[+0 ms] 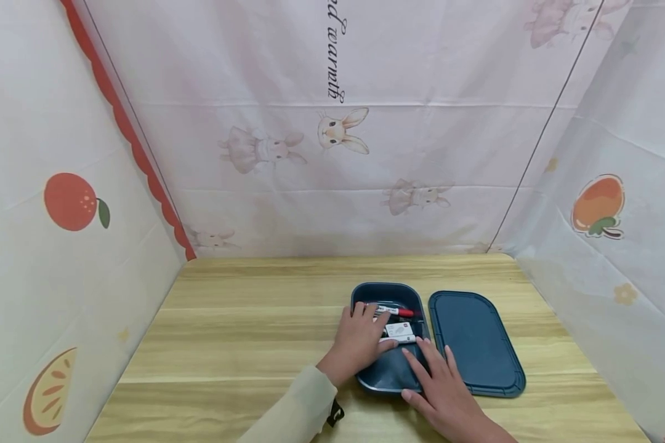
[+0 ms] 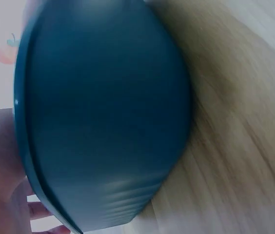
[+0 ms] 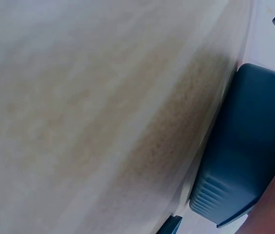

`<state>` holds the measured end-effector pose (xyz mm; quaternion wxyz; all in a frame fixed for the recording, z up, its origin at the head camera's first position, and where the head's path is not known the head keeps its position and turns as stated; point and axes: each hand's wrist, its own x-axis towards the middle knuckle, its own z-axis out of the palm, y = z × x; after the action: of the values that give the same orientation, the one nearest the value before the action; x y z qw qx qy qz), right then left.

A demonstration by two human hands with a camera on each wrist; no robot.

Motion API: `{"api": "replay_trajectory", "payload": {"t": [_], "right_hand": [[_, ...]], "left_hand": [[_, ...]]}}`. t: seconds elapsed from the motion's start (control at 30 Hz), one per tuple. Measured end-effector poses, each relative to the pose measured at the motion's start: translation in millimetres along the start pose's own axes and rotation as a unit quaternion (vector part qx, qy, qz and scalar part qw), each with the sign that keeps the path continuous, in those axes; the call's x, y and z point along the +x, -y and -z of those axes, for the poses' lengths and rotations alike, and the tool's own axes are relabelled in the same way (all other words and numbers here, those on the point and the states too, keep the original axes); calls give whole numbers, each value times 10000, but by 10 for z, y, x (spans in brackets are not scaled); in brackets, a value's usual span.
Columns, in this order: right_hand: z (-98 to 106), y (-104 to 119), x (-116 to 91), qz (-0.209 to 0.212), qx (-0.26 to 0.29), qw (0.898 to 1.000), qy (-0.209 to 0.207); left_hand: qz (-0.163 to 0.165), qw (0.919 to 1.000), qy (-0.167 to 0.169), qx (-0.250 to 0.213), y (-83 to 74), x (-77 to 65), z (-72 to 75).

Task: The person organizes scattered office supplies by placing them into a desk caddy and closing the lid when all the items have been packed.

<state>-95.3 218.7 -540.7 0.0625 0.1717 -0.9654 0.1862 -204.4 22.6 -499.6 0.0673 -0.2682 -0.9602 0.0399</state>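
A dark blue rectangular box [image 1: 385, 375] stands uncovered on the table. Over its left rim reaches my left hand [image 1: 354, 341], fingers spread across the contents and thumb low inside. By those fingers lies a white marker with a red cap [image 1: 406, 312]. Below it are a small white printed packet [image 1: 398, 330] and a white stick-like item [image 1: 406, 339], partly hidden by the hand. My right hand [image 1: 446, 387] rests at the box's near right rim, fingers extended over the edge. The left wrist view shows the box's outer wall [image 2: 108, 107]; the right wrist view shows another side [image 3: 245, 141].
A matching dark blue lid [image 1: 476, 341] lies flat just right of the box. The wood-grain table [image 1: 255, 332] extends to the left. Printed cloth walls [image 1: 310, 221] enclose the back and both sides. A black strap [image 1: 335, 413] hangs by the left sleeve.
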Motion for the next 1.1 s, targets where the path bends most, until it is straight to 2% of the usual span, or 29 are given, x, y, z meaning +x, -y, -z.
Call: {"api": "replay_trajectory", "payload": {"t": [0.17, 0.43, 0.67, 0.9, 1.0, 1.1], "right_hand": [[-5, -6, -8, 12, 39, 10000, -65], [36, -66, -8, -8, 41, 9998, -212], [207, -203, 86, -52, -229, 9987, -451], [406, -440, 237, -66, -318, 9968, -726], [484, -561, 285, -122, -381, 9961, -789], [568, -666, 327, -188, -428, 9951, -866]], "left_hand": [[-9, 9995, -1, -301, -71, 0, 43], [80, 9987, -169, -465, -204, 20, 118], [125, 9959, -365, -823, -313, 64, 186], [-75, 9933, -289, -1118, -482, 78, 320], [-189, 9888, -352, -1438, -579, 56, 381], [-313, 9799, -551, -1890, -689, 37, 430]]}}
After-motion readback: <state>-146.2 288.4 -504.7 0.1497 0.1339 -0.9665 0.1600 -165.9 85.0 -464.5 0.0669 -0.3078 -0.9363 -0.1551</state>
